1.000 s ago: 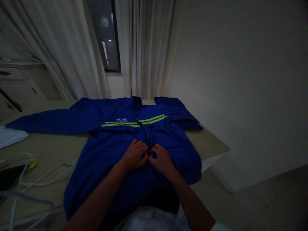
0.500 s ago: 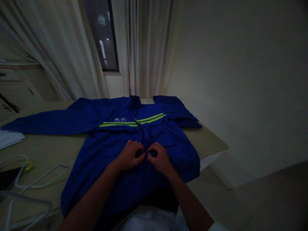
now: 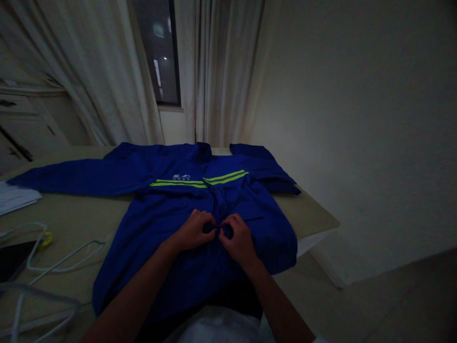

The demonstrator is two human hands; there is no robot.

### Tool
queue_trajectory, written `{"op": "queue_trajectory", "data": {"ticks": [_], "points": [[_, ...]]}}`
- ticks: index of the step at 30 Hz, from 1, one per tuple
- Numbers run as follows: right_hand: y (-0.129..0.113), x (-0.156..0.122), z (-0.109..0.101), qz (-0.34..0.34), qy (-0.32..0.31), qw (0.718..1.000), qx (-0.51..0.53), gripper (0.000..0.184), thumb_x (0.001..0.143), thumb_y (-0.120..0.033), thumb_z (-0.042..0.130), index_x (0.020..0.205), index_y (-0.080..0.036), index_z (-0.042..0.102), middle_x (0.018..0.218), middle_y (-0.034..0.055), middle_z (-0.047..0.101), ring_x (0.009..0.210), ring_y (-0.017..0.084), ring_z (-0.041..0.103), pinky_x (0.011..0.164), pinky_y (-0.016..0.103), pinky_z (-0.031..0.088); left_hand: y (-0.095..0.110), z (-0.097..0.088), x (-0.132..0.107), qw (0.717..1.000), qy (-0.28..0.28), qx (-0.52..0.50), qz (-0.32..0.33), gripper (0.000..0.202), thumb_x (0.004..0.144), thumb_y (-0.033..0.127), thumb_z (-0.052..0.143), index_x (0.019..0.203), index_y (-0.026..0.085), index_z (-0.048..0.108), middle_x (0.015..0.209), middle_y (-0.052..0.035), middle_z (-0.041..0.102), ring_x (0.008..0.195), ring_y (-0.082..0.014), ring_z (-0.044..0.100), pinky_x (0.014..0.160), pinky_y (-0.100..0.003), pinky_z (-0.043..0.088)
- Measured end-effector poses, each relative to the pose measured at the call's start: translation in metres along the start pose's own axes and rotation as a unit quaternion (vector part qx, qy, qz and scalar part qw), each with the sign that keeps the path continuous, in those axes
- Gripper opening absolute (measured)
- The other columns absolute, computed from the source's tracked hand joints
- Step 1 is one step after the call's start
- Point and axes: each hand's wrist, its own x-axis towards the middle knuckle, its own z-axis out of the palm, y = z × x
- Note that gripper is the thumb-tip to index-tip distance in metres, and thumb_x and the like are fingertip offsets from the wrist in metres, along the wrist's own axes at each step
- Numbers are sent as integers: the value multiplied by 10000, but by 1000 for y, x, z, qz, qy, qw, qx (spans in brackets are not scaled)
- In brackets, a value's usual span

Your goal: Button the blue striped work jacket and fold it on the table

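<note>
A dark blue work jacket [image 3: 157, 228] lies spread face up, collar away from me, with lime-green reflective stripes [image 3: 178, 183] across its chest. My left hand [image 3: 194, 232] and my right hand [image 3: 238, 239] sit close together on its front opening. The fingers of both pinch the fabric at the centre edge. Whatever they hold is small and hidden by the fingers, so I cannot tell if it is a button or a zip.
The jacket rests on a pale table [image 3: 307, 214] whose corner drops to the floor on the right. At the left lie papers [image 3: 17, 199], white wire hangers [image 3: 67, 257], a yellow clip [image 3: 45, 240] and a black flat device [image 3: 12, 259]. Curtains [image 3: 228, 71] hang behind.
Both hands have curled in from a flatter pose, and their fingertips now meet at the jacket's front edge. The view has shifted slightly.
</note>
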Motion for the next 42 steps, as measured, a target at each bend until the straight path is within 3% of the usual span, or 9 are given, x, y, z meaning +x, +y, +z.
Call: {"op": "queue_trajectory", "data": {"ticks": [13,19,26,32,37,42], "points": [[3,-6,3,-43,14,998,-52,141,895,-141,618,1001,-210,680,1056,69,666,956,193,680,878,301,551,3,-1,0,1000,8,-13,-5,123,881,333,637,871,216,671,865,-8,712,890,-203,639,890,-383,384],[-1,-2,6,-48,-63,975,-206,117,940,-149,604,1027,-195,667,1074,71,676,914,196,685,824,301,540,3,0,-1,1000,9,16,18,72,888,284,623,865,218,640,872,-16,708,898,-205,637,869,-381,375],[-20,16,-5,-40,-147,929,-336,92,945,-201,631,1033,-184,652,1076,84,658,837,193,680,716,295,519,6,-3,0,999,6,52,13,53,904,275,607,894,226,624,899,-23,702,936,-217,621,884,-395,348],[-19,41,-10,-22,-187,927,-324,141,1003,-254,551,1097,-184,630,1154,84,636,897,179,691,736,278,514,1,-18,25,991,-48,120,-14,94,906,276,574,868,217,637,897,-41,727,923,-232,658,880,-394,361],[-10,81,2,5,-179,935,-306,185,1019,-335,543,1119,-207,631,1220,69,625,954,172,698,775,268,511,-17,-18,49,980,4,178,-84,161,931,284,536,851,211,656,934,-85,752,959,-268,681,828,-387,382],[3,86,25,-20,-170,932,-321,161,1015,-301,544,1092,-190,630,1188,69,631,972,174,695,779,259,516,-35,-2,41,984,40,144,-93,185,952,295,521,884,211,671,928,-70,752,934,-245,679,828,-374,380]]}}
